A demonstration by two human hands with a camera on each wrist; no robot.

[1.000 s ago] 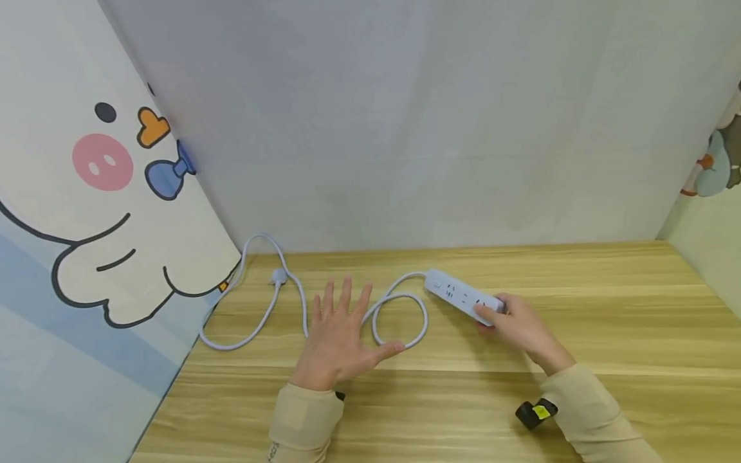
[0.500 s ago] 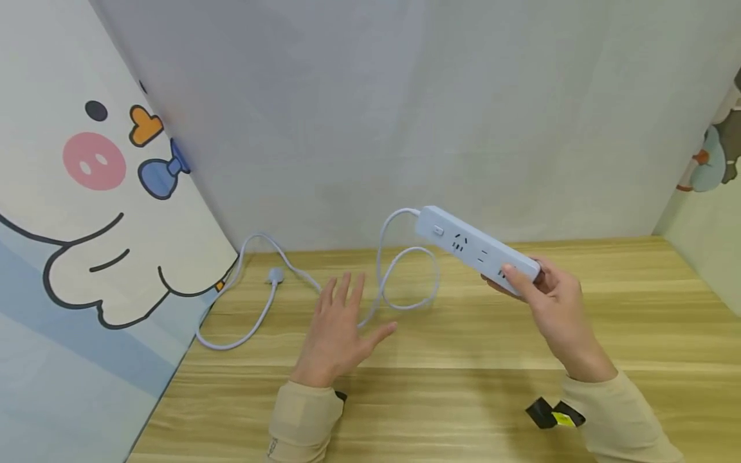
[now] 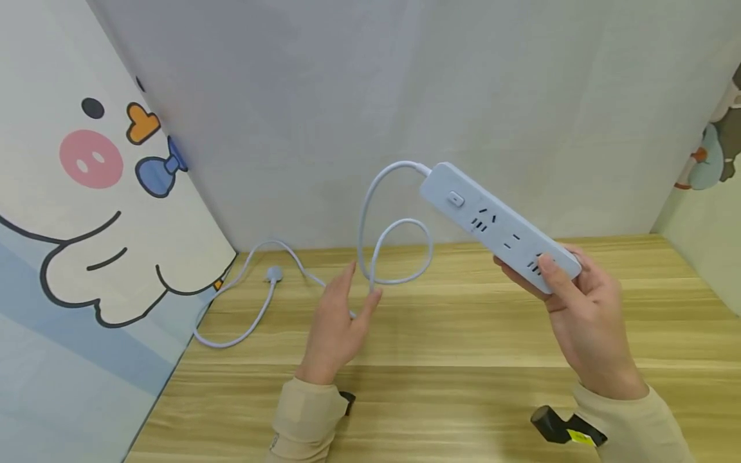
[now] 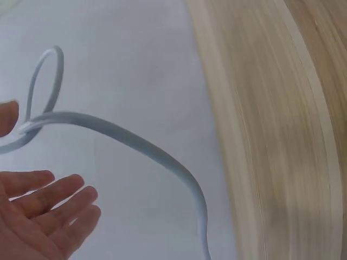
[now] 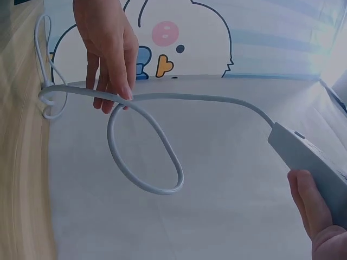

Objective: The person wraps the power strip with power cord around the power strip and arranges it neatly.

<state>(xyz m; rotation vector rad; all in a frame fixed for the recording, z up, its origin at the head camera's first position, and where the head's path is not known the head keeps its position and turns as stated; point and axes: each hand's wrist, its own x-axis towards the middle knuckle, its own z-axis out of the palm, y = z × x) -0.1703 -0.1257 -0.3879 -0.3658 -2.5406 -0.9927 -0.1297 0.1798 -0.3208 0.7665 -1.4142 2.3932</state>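
Observation:
A white power strip is raised above the table in the head view, tilted with its switch end up and to the left. My right hand grips its lower end, thumb on the socket face. From the upper end a white cord runs down and makes a loop in the air. Beside the cord, my left hand has its fingers extended. In the left wrist view the cord passes between the thumb and the straight fingers, without a visible pinch. The cord's plug lies at the left on the table.
The wood-grain table ends at a pale grey backdrop. A panel with a cartoon bird stands along the left side, with slack cord against its foot. Another printed panel stands at the right.
My right hand has lifted the power strip off the table, up and to the right, drawing the cord loop up. My left hand has turned from palm-down to sideways beside the cord.

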